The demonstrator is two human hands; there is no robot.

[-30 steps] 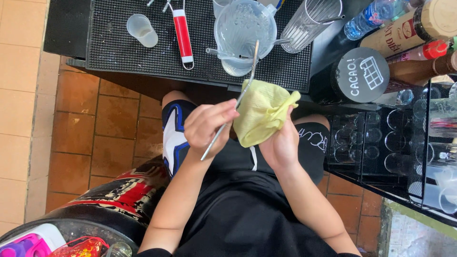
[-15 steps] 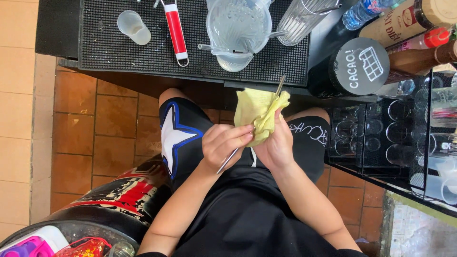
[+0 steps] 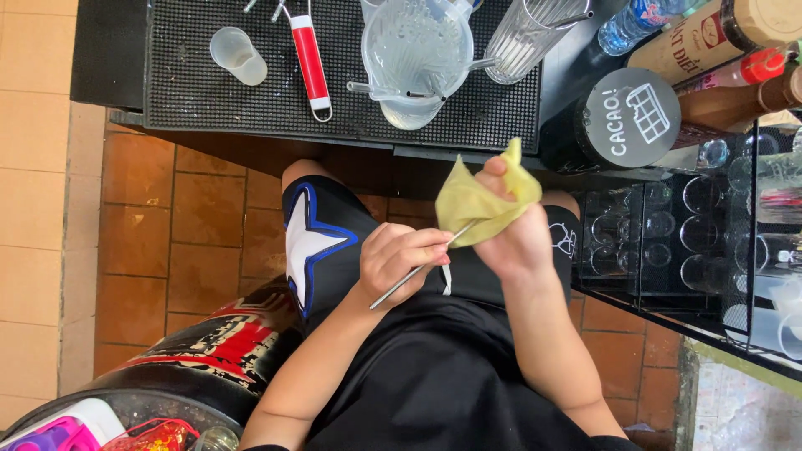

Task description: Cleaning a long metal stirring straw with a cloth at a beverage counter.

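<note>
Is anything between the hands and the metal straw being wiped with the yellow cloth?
Nothing visible. The left hand grips the metal straw directly; the right hand holds the yellow cloth wrapped over the straw's upper end, hiding that end.

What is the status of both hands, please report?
Left hand fingers pinch thin metal rod. Right hand grips yellow cloth wrapped round the rod's upper end. Both held above the lap, apart from the black bar mat; nothing between.
</note>
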